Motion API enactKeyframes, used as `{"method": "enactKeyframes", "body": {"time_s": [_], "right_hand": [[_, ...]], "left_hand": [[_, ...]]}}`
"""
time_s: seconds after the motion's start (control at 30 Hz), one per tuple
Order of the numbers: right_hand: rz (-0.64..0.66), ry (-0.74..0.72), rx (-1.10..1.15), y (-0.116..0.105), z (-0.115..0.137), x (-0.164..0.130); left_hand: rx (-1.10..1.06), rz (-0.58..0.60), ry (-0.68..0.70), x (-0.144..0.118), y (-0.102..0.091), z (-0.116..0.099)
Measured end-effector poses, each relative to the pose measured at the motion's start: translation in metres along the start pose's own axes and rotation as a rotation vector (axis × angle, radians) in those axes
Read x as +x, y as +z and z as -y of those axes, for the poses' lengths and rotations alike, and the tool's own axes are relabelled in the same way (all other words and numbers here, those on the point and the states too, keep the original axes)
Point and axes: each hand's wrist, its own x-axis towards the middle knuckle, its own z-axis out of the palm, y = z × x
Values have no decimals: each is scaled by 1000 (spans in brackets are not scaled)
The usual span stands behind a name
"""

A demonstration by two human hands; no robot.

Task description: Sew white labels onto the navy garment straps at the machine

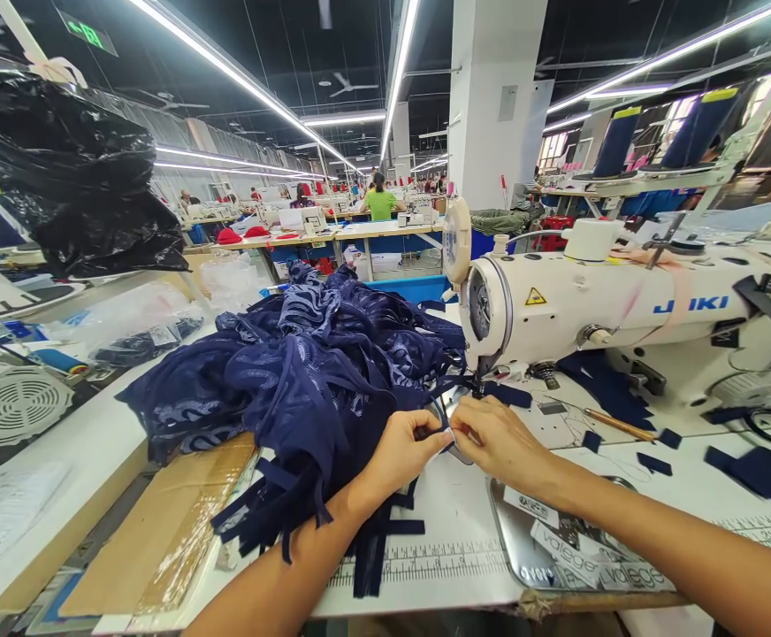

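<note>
Both hands meet on the white desk (465,522) just in front of the sewing machine (598,310). The left hand (402,451) and the right hand (501,438) each pinch an end of a small white label (450,437), fingers closed on it with a dark blue strap (425,433) under them. The needle sits just beyond the fingers. Left of the fingers, and touching them, lies a heap of dark blue fabric (306,372). A pencil (617,425) lies to their right, well apart.
</note>
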Motion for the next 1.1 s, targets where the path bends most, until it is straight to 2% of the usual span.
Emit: {"method": "enactKeyframes", "body": {"time_s": [0.1, 0.23, 0.33, 0.5, 0.6, 0.73, 0.97, 1.1], "right_hand": [[-75, -33, -40, 4, 1, -3], [-223, -87, -124, 9, 6, -10], [-236, -162, -154, 6, 7, -14], [-122, -238, -105, -14, -7, -14], [42, -241, -31, -24, -12, -9], [269, -129, 94, -28, -9, -1], [496, 33, 485, -30, -16, 8], [546, 105, 562, -27, -22, 9]], "left_hand": [[67, -17, -4, 0, 2, 0], [151, -102, 1, 0, 5, -1], [158, -108, 20, -1, 6, -1], [96, 19, 40, -2, 1, -3], [136, 78, 53, -3, 0, -6], [178, 124, 91, -5, -2, -10], [229, 275, 54, -2, -7, -17], [273, 309, 43, 4, -5, -19]]}}
